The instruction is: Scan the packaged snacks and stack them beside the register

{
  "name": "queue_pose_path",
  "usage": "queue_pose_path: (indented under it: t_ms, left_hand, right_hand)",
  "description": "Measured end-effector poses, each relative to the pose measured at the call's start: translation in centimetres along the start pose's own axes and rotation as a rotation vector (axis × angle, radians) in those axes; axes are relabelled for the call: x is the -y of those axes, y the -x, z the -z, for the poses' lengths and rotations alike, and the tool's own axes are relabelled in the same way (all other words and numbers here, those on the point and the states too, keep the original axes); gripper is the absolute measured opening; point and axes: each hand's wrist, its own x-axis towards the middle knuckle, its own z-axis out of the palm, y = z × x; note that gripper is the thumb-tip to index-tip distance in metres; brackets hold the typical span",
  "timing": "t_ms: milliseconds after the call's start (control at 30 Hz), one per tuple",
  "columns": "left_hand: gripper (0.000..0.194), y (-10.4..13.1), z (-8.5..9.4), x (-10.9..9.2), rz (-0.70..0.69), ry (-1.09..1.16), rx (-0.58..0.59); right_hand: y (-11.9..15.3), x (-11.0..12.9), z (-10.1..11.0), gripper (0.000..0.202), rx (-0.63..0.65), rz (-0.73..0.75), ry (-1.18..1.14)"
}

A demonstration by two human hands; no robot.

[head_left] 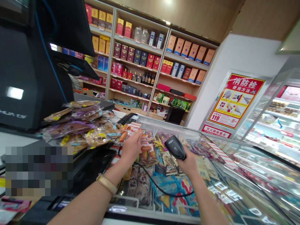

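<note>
My right hand is wrapped around the handle of a black barcode scanner, its head tilted up and to the left over the glass counter. The scanner's dark cable loops below, toward my left side. My left hand, with a gold bracelet on its wrist, is closed on a white sausage packet printed with orange sausages. Part of that packaging shows on either side of the hand; the fingertips are partly hidden. Left of this hand lies a pile of clear-wrapped snack packs.
A large black checkout terminal stands at the left. Under the glass counter sit many bagged snacks. A black flat device lies beside my left forearm. Shelves of boxed goods line the back wall; a lit display case is right.
</note>
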Motion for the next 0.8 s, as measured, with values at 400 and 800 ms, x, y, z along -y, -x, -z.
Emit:
queue_pose_path:
  t_ms: [400,800]
  left_hand:
    - [0.038,0.4,-1.3,-1.7,0.578,0.905,0.1]
    - [0.033,0.2,-1.3,-1.6,0.413,0.698,0.049]
  right_hand:
    - [-0.3,2.3,0.2,0.016,0.163,0.107,-0.074]
    - [-0.4,2.5,0.5,0.02,0.283,0.094,-0.03]
